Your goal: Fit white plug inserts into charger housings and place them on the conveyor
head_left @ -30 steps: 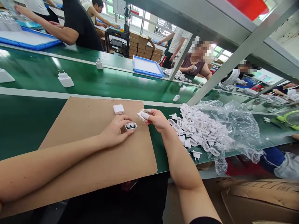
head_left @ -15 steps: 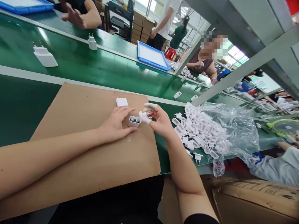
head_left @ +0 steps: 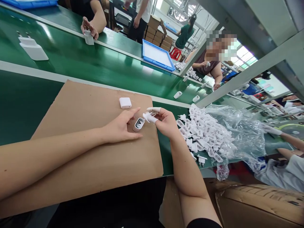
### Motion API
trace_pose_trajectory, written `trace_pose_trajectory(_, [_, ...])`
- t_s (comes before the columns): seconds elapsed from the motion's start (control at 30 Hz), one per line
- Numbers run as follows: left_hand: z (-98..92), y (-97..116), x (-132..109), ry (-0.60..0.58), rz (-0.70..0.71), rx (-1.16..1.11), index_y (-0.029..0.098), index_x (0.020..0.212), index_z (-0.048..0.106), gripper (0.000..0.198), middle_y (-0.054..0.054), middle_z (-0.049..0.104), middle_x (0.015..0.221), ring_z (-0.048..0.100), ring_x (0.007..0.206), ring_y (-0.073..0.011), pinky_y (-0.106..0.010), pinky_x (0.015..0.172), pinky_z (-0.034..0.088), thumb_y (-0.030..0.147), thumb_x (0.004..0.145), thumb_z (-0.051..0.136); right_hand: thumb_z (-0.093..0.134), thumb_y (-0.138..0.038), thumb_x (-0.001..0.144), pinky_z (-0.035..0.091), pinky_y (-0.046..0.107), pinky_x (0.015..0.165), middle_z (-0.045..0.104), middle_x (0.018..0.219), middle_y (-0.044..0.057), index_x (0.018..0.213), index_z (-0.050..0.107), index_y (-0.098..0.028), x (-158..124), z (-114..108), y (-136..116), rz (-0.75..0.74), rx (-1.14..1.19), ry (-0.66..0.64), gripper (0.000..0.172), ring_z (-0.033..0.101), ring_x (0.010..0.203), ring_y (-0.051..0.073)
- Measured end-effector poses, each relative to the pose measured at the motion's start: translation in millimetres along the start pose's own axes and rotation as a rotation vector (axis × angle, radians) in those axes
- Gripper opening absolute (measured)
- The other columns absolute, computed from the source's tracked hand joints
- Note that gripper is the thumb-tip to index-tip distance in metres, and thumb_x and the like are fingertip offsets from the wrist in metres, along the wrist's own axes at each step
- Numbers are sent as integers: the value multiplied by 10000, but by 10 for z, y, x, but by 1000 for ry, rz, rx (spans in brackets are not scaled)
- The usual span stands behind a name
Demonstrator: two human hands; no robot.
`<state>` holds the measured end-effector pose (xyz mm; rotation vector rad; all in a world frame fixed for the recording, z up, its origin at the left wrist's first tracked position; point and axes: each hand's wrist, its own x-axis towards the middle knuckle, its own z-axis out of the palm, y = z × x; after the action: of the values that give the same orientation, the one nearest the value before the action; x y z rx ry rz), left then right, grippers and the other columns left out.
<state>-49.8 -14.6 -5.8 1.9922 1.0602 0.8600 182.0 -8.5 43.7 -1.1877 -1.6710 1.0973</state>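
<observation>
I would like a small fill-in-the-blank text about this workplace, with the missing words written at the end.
The right hand holds a white plug part, and the hand beside the open white case is the ____ one.
The heap of plug parts lies to the ____ of the cardboard sheet.
The far tray has a rim coloured ____.
Missing words: left; right; blue.

bright light, glowing far windows (head_left: 245, 60), glare on green belt (head_left: 106, 65), wide-angle edge distortion
</observation>
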Motion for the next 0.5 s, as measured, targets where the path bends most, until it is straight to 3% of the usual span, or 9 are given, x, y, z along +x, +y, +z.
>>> trace_pose_trajectory(0.03, [-3, 3, 5, 19, -21, -12, 252, 1459, 513, 891, -86, 607, 1208, 618, 1040, -249, -350, 891, 556, 527, 683, 851, 742, -295, 819, 565, 346, 879, 759, 1069, 46, 1155, 726, -224, -6, 11, -16, -38, -68, 45, 344, 697, 936, 192])
trace_pose_trajectory(0.1, [-14, 28, 19, 16, -48, -64, 238, 1284, 636, 646, -68, 646, 1136, 630, 961, -229, -341, 836, 556, 560, 748, 801, 713, -275, 846, 552, 340, 873, 755, 1094, 42, 1172, 709, -233, -30, 38, -56, -105, -192, 86, 328, 684, 931, 187])
trace_pose_trajectory(0.2, [-30, 71, 33, -43, -39, -147, 257, 1190, 695, 390, -31, 696, 1039, 643, 885, -200, -325, 808, 545, 506, 891, 666, 684, -247, 866, 548, 340, 867, 744, 1119, 40, 1132, 692, -239, -83, 73, -120, -178, -301, 46, 266, 667, 917, 187])
trace_pose_trajectory(0.5, [-7, 29, 42, -23, -25, -154, 267, 1129, 722, 370, -19, 729, 1038, 661, 921, -222, -329, 831, 547, 534, 875, 686, 582, -97, 870, 517, 339, 854, 732, 1037, 29, 1159, 681, -253, -114, 154, -135, -308, -603, -109, 343, 626, 980, 218])
